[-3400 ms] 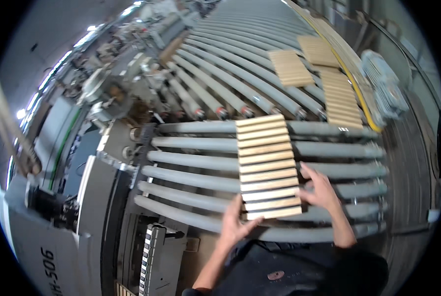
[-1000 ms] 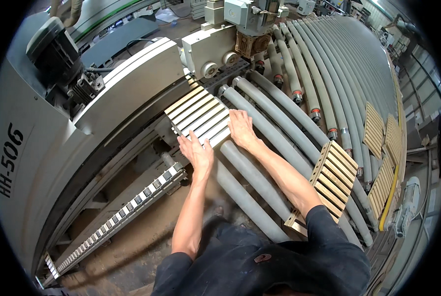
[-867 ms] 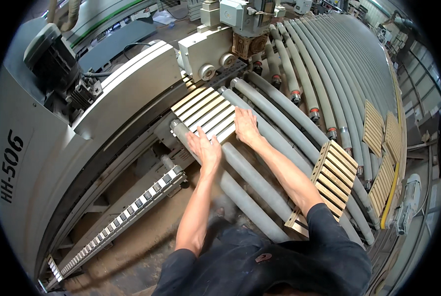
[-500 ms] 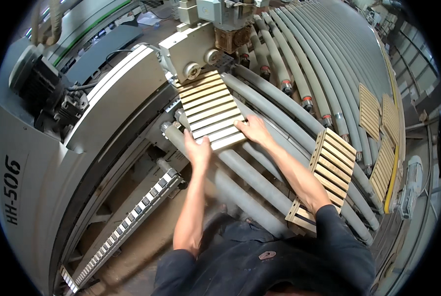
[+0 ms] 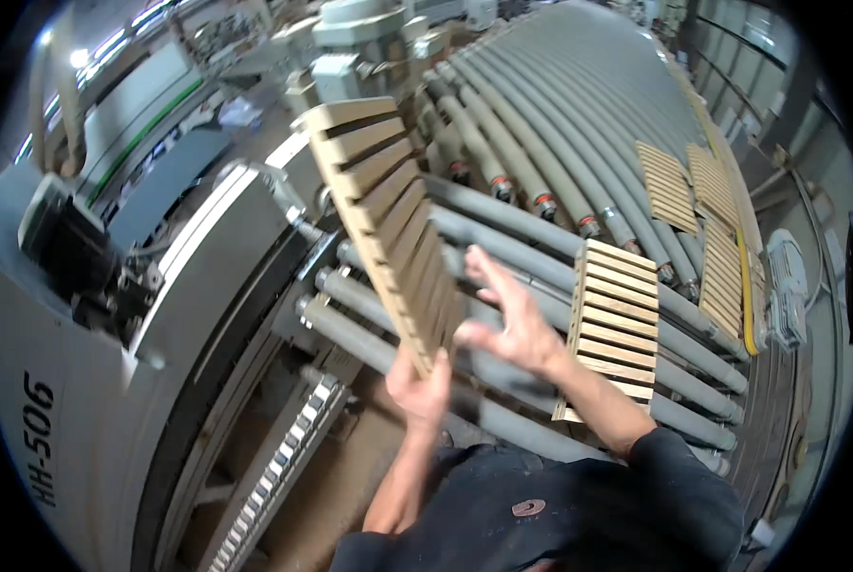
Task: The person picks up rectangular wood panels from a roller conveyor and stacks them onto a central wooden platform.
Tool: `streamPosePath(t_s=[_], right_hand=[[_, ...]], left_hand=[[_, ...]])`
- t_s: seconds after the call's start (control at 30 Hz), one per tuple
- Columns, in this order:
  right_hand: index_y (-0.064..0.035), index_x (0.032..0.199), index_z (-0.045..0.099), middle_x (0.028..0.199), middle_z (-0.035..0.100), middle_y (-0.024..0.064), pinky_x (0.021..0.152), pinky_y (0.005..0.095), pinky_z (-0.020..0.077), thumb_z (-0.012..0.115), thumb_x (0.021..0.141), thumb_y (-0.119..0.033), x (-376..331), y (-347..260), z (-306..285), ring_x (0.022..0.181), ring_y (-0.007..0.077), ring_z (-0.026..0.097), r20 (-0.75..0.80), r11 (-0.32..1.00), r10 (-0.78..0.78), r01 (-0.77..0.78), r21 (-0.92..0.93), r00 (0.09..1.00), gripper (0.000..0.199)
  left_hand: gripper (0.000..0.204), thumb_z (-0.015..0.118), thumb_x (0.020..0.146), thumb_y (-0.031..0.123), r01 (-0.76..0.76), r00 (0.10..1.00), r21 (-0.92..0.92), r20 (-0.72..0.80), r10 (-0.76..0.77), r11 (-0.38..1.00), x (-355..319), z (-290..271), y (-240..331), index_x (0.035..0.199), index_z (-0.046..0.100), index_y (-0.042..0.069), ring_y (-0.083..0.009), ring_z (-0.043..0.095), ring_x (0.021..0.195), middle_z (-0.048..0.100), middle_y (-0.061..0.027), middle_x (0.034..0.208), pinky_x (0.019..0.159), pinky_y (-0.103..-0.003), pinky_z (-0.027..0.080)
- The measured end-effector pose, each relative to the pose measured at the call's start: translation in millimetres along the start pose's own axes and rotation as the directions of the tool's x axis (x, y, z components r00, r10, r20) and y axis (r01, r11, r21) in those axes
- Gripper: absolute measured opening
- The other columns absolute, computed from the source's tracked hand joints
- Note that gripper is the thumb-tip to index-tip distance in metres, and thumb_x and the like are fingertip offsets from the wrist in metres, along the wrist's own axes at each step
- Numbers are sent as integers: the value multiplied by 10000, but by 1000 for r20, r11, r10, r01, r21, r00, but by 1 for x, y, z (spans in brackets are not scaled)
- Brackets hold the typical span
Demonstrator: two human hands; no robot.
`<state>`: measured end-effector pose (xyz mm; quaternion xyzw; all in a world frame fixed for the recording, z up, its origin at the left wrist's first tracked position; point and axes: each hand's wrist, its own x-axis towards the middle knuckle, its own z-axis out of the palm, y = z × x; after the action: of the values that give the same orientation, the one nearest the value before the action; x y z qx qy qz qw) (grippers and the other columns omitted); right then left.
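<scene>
A slatted wooden panel [image 5: 379, 205] is raised off the rollers and tipped steeply, one long edge toward the left. My left hand [image 5: 419, 391] is closed on its lower near corner, with the thumb along the edge. My right hand [image 5: 512, 319] is apart from the panel, just right of its lower part, fingers spread and slightly blurred. Beyond my right forearm, another slatted wooden panel [image 5: 617, 319] lies flat on the rollers.
Grey conveyor rollers [image 5: 541, 124] run across the middle and far right. Several more slatted panels [image 5: 668, 186] lie at the far right. A large grey machine [image 5: 73, 400] with a motor [image 5: 69, 238] stands on the left. A toothed strip [image 5: 278, 467] stretches along the lower left.
The held panel has gone from nearly flat by the machine's wheels to lifted and tilted on edge. My right hand has let go of it. The view has shifted a little.
</scene>
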<state>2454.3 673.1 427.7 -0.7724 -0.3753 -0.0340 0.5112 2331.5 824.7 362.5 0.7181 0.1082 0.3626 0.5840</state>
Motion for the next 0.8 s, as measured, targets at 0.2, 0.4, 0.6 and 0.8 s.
streamPosePath(t_s=[0.2,0.4,0.6,0.8], right_hand=[[55,1345,649,1255,735,170,974,390,571,798,965,-167,-23,-50,12,1117,224,699,-268,917,191,-75,391,944,465],[24,1429,576,1293,674,114,1064,382,509,750,1014,-236,-65,-23,-24,1195,201,615,-354,739,250,59,671,901,520],[2,1373,589,1189,667,87,996,372,539,682,1090,-379,-113,19,-69,1101,191,620,-333,715,488,-151,683,807,484],[65,1227,679,1022,729,186,894,448,589,532,1110,-649,-194,72,-176,1015,273,729,-201,788,615,-594,159,762,738]], left_hand=[[712,867,835,174,-625,777,242,280,563,742,0,17,9,1457,629,-77,-596,426,1514,461,-371,1635,1248,-627,371],[706,816,949,184,-521,852,396,188,489,756,9,-19,32,1572,553,-19,-463,414,1565,475,-277,1668,1268,-567,363],[441,828,991,135,451,819,-89,436,-372,888,-32,-14,30,1361,706,-71,-152,705,999,782,-101,1149,936,-312,556],[463,885,957,165,471,768,25,481,-423,882,-102,78,39,1308,743,-102,-163,731,978,809,-129,1102,910,-319,583]])
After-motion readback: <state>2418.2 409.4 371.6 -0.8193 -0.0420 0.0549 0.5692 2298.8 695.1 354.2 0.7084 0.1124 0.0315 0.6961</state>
